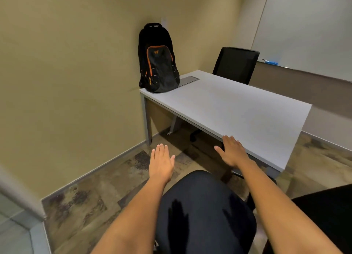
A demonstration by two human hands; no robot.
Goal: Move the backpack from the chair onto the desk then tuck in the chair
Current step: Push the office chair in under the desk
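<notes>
A black backpack (pixel 158 63) with orange trim stands upright on the far left corner of the grey desk (pixel 238 109), leaning against the wall. The dark seat of a chair (pixel 203 212) is right below me, out from the desk's near edge. My left hand (pixel 161 163) hovers flat with fingers apart above the floor, past the seat's front. My right hand (pixel 231 152) is also flat and holds nothing, its fingertips over the desk's near edge. Both hands cast shadows on the seat.
A second black chair (pixel 236 64) stands behind the desk's far side. A whiteboard (pixel 308 25) with a tray of markers hangs on the right wall. A beige wall runs along the left. Patterned carpet (pixel 91 202) covers the floor. Another dark object (pixel 329 215) sits at the lower right.
</notes>
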